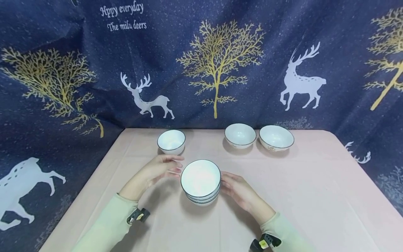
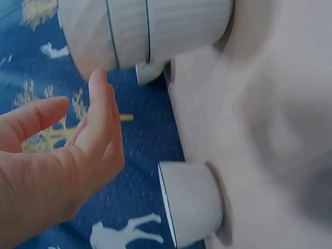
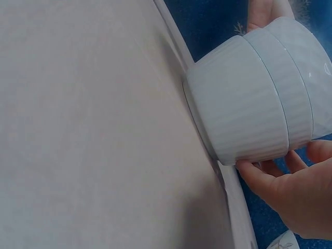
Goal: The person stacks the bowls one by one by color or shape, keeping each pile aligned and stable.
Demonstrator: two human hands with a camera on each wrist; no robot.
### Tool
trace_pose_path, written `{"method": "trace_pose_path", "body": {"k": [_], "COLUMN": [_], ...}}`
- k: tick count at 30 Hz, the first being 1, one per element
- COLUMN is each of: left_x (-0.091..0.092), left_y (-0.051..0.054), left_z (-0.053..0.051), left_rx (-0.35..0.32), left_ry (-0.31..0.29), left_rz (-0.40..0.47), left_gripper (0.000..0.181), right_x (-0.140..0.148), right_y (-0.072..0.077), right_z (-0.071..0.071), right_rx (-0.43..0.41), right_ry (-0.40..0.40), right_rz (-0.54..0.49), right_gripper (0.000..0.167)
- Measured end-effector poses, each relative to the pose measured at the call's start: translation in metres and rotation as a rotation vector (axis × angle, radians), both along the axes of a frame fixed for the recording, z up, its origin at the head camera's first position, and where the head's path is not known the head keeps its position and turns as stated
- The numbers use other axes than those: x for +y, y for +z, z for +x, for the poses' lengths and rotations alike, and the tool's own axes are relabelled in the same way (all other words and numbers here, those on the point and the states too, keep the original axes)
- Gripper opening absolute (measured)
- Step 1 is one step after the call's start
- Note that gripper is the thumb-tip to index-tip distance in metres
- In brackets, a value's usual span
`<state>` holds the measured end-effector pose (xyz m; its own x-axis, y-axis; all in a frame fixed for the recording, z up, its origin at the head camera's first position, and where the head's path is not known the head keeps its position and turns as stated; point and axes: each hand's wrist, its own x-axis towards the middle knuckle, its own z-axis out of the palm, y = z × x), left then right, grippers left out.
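A stack of white bowls (image 1: 200, 180) with dark rims stands upright on the table, nested one in another. To its left is my left hand (image 1: 163, 168), fingers extended and thumb apart. In the left wrist view the fingertips of that left hand (image 2: 88, 145) come up to the top bowl (image 2: 88, 36); whether they touch it I cannot tell. My right hand (image 1: 237, 189) rests its fingertips against the stack's right side. In the right wrist view the right hand (image 3: 295, 192) touches the ribbed wall of the stacked bowls (image 3: 238, 104), with its fingers only slightly bent.
Behind my left hand stands a single white bowl (image 1: 171, 141). Two wider bowls, one on the left (image 1: 240, 135) and one on the right (image 1: 276, 138), sit side by side near the pink table's (image 1: 315, 196) back edge. A dark blue curtain (image 1: 201, 42) hangs behind the table.
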<state>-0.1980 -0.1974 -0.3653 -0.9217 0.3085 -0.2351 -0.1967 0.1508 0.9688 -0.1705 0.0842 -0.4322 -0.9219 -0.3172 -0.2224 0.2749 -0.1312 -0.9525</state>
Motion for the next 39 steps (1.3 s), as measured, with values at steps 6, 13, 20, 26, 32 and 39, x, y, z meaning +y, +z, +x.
{"method": "trace_pose_path", "body": {"k": [6, 13, 20, 26, 32, 39], "left_x": [-0.023, -0.047, -0.058, -0.059, -0.088, -0.069], "left_y": [-0.001, 0.008, 0.014, -0.003, -0.052, -0.035], "left_z": [-0.021, -0.041, -0.055, -0.076, -0.123, -0.109], "left_rx": [-0.002, -0.079, -0.084, -0.151, -0.240, -0.327], "left_ry": [0.147, 0.398, 0.512, 0.598, 0.643, 0.615], "left_rz": [0.095, 0.388, 0.430, 0.383, 0.511, 0.394], "left_gripper": [0.047, 0.043, 0.053, 0.055, 0.044, 0.011], "right_x": [0.000, 0.002, 0.002, 0.002, 0.002, 0.002], "right_y": [0.000, 0.001, 0.002, 0.000, -0.001, 0.001], "right_z": [0.000, 0.001, 0.001, 0.001, -0.001, 0.000], "right_rx": [0.005, 0.021, 0.024, 0.015, 0.016, 0.014], "right_ry": [0.003, 0.031, 0.029, 0.016, 0.015, 0.016], "right_rz": [-0.003, -0.012, -0.015, -0.011, -0.014, -0.012], "right_gripper": [0.051, 0.052, 0.052, 0.051, 0.052, 0.052]}}
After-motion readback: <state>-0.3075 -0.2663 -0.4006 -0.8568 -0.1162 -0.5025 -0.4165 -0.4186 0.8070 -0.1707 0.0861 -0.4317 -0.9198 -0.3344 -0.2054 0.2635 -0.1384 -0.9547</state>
